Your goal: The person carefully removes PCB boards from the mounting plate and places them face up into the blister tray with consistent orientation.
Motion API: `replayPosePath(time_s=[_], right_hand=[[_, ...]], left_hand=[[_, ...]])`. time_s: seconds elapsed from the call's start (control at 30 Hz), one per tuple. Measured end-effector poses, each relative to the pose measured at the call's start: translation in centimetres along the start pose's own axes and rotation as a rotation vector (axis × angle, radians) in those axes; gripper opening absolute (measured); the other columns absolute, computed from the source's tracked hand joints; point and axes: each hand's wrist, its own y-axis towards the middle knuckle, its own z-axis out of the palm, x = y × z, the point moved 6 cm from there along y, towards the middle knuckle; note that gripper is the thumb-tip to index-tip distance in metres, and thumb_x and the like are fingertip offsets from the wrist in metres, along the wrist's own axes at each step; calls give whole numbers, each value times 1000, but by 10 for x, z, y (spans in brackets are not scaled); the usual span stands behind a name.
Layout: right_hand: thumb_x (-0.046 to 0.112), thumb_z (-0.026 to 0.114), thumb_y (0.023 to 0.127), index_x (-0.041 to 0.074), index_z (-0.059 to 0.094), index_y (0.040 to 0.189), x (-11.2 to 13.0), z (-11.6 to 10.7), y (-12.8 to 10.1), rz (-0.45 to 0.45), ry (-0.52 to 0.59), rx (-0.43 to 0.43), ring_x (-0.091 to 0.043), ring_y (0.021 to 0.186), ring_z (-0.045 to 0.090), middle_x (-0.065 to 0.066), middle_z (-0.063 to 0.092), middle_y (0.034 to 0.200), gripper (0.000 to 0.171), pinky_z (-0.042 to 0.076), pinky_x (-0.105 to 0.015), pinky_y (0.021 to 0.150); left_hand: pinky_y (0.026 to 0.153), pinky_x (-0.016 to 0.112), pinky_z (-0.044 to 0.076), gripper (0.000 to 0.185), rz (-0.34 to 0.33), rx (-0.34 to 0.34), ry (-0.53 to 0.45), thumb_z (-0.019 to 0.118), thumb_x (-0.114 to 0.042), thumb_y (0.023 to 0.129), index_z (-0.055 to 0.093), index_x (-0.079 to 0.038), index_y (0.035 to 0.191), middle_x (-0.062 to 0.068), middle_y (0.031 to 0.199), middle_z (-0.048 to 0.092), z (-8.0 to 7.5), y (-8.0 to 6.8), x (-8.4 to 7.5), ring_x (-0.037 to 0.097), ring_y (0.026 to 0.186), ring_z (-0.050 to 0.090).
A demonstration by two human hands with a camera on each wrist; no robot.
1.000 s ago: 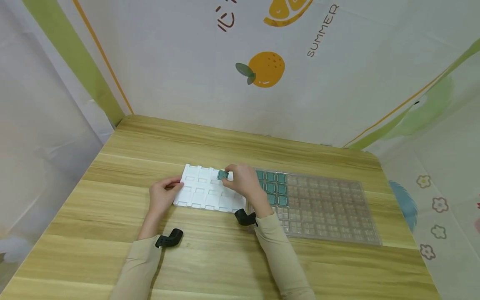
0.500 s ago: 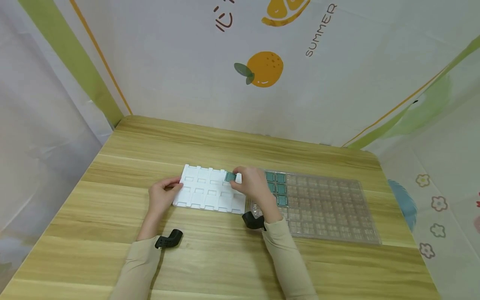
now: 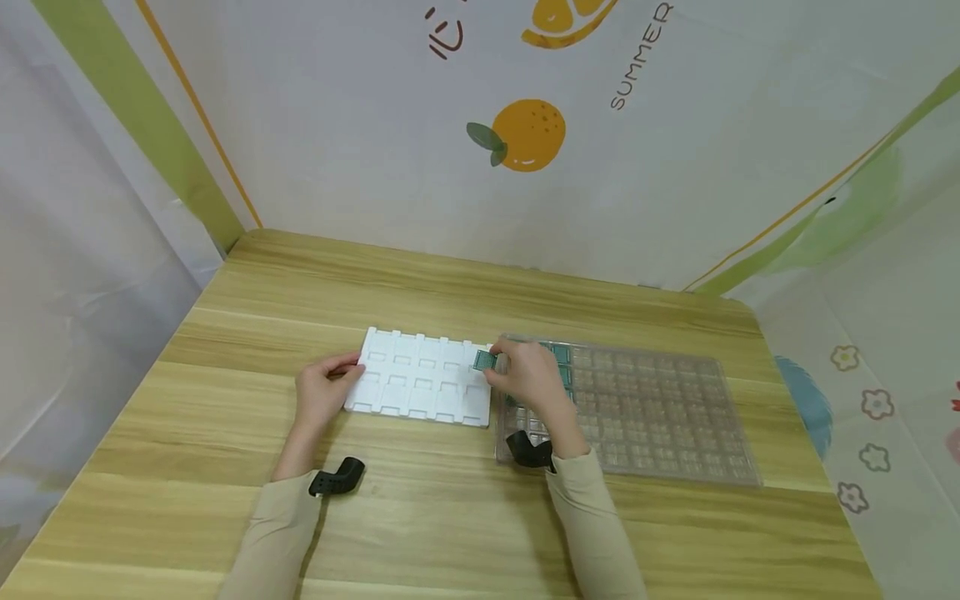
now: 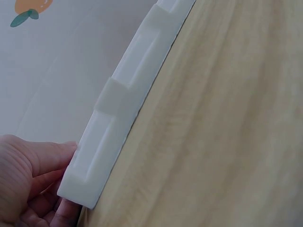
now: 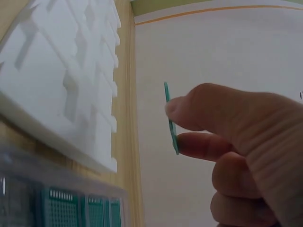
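Between thumb and index finger, my right hand (image 3: 531,379) pinches a small thin green circuit board (image 3: 483,360) by its edge. The board is above the right end of a white tray (image 3: 411,398) with recesses in two rows. In the right wrist view, the board (image 5: 171,120) is seen nearly edge-on, apart from the tray (image 5: 52,90). My left hand (image 3: 322,392) grips the tray's left end, with the thumb (image 4: 57,156) on one side and fingers partly hidden beneath. No board shows in the tray's visible recesses.
Right of the white tray lies a large clear plastic tray (image 3: 742,446) with a grid of compartments. Several green boards (image 3: 562,356) fill compartments near its left end, partly hidden by my right hand. The wooden table (image 3: 420,525) meets a printed curtain (image 3: 360,150) behind.
My right hand has moved right along the white tray with the green board, from its upper middle to its right end. The left hand has stayed on the tray's left end.
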Motion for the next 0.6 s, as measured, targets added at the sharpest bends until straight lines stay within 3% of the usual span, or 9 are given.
replayPosePath(time_s=[0.37, 0.6], right_hand=[[17, 73, 80, 1, 70, 99, -23, -12, -21, 39, 65, 19, -4, 41, 21, 8, 30, 47, 25, 20, -18, 42], [19, 75, 78, 2, 70, 99, -36, -14, -37, 53, 45, 52, -4, 40, 20, 9, 28, 44, 27, 18, -19, 41]], left_hand=[[60, 9, 43, 20, -3, 3, -1, 67, 1, 81, 70, 7, 101, 23, 88, 68, 0, 1, -1, -6, 67, 53], [60, 9, 43, 20, -2, 0, 1, 67, 2, 82, 69, 7, 101, 23, 88, 67, 0, 0, -1, -6, 67, 53]])
